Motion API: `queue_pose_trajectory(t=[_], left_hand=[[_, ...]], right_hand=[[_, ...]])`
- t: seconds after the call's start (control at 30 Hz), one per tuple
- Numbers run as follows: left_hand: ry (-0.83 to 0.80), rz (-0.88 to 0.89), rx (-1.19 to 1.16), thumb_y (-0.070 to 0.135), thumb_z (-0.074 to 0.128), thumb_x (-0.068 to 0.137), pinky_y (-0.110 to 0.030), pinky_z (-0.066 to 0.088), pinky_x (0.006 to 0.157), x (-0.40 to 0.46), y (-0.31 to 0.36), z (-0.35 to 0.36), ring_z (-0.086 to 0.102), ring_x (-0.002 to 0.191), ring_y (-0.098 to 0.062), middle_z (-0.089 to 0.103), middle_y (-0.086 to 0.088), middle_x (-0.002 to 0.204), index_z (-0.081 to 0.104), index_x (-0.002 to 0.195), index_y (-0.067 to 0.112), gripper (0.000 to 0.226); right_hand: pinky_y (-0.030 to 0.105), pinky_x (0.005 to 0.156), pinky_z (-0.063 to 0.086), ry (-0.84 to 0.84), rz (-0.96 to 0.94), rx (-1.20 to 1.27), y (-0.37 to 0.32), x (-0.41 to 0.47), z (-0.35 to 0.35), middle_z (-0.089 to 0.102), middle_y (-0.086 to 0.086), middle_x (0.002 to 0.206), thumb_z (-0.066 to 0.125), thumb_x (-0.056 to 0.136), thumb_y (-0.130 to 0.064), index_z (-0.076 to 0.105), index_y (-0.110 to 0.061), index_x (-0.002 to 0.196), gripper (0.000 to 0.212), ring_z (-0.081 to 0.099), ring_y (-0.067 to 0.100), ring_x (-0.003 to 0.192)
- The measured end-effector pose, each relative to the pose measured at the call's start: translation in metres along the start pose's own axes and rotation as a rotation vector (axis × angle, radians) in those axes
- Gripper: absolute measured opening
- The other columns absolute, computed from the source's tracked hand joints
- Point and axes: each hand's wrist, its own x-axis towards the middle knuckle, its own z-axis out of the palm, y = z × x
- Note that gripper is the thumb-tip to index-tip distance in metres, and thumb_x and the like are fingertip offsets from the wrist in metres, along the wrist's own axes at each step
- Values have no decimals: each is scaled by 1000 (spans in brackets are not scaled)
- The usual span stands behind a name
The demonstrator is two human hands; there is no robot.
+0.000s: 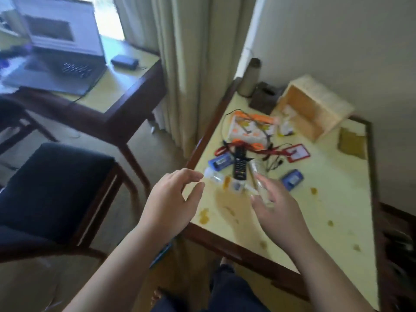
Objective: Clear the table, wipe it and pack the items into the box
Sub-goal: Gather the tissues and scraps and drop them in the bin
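Left hand (pixel 173 199) raised over the near-left corner of the yellow-topped, dark-wood-framed table (pixel 304 212), fingers loosely spread, holding nothing. Right hand (pixel 276 212) over the near tabletop, fingers relaxed and extended; contact with the clear ribbed plastic piece (pixel 258 174) under the fingertips not determinable through motion blur. Black remote control (pixel 240 163) flat mid-table among blue card holders (pixel 292 180), red lanyard badge (pixel 296 152) and thin cables. Open light wooden box (pixel 315 106) tipped on its side at the far edge. Brown stains across the surface.
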Motion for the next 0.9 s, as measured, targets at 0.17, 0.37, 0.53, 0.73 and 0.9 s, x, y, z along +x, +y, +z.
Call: queue_pose_trajectory(t=[0.17,0.37,0.53,0.73,0.9], left_hand=[[-63,54,-39,44,69,96,-17,48,83,43,50,64,57,105,12,56,46,115,70,103,43,8],[-157,83,-5,43,69,96,-10,43,73,87,90,120,57,101,19,56,52,108,61,94,56,16],[-203,85,13,56,61,93,-13,48,76,125,100,134,58,99,15,65,37,96,64,105,54,12],[-266,110,22,45,67,97,-7,44,71,191,106,146,60,95,15,67,29,96,64,98,49,6],[-302,175,11,35,71,98,-2,43,71,241,106,163,59,99,15,63,33,95,71,105,41,8]], right_hand=[[26,97,41,50,117,-46,63,20,-68,45,-40,128,61,100,-40,56,-43,144,44,48,-3,116],[16,90,40,27,176,-30,116,60,-99,59,-16,131,63,101,-32,61,-37,140,40,56,4,118],[7,81,35,-1,220,-24,134,110,-100,58,-17,127,62,101,-33,60,-38,141,40,55,-3,102],[16,75,42,-33,243,-119,144,201,-85,61,-13,123,56,102,-30,60,-38,140,39,64,1,93],[38,85,55,-81,297,-241,162,282,-76,56,0,133,53,98,-23,54,-35,147,50,59,23,113]])
